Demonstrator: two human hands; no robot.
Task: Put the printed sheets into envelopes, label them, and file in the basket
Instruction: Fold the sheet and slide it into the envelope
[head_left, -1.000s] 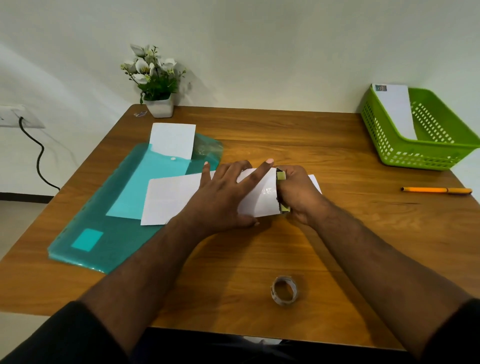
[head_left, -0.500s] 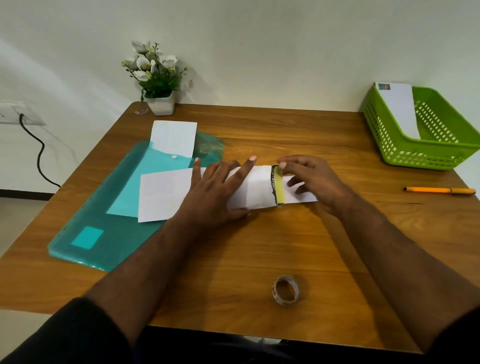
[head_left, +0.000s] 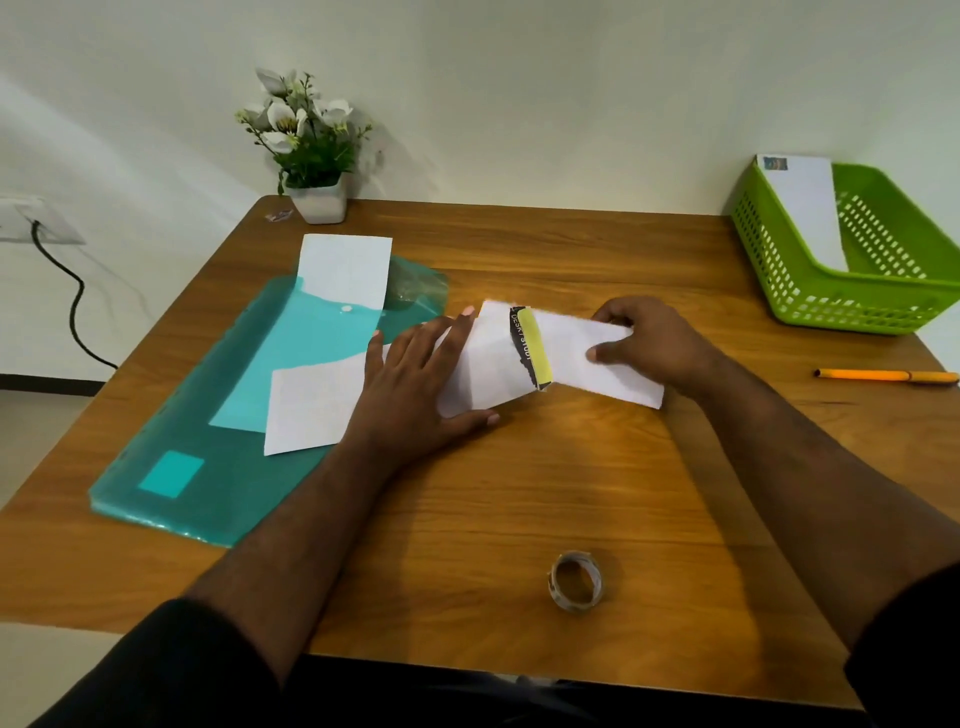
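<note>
- At the middle of the frame the left hand (head_left: 415, 379) lies flat, fingers spread and straight, pressing a white envelope (head_left: 483, 364) onto the wooden table (head_left: 519, 493).
- Just right of centre the right hand (head_left: 649, 345) pinches a folded printed sheet (head_left: 597, 358), thumb on top and fingers curled round its far edge, with the sheet's left end meeting the envelope's mouth by the yellow adhesive strip (head_left: 537, 348) and a dark printed band.
- A second envelope (head_left: 802, 208) leans inside the green basket (head_left: 857, 306) in the upper right; an orange pen (head_left: 883, 375) lies at the right edge.
- Left of centre a teal plastic folder (head_left: 218, 441) carries more white sheets (head_left: 311, 410); a tape roll (head_left: 575, 581) sits in the lower centre, and a potted flower (head_left: 311, 150) stands in the upper left.
- Risk, as a judgement: the sheet meets the mouth at a slant, so a corner may snag on the flap and crumple.
- The envelope could skid leftward if the flat palm eases its pressure, or the sheet may stick if it brushes the adhesive strip.
</note>
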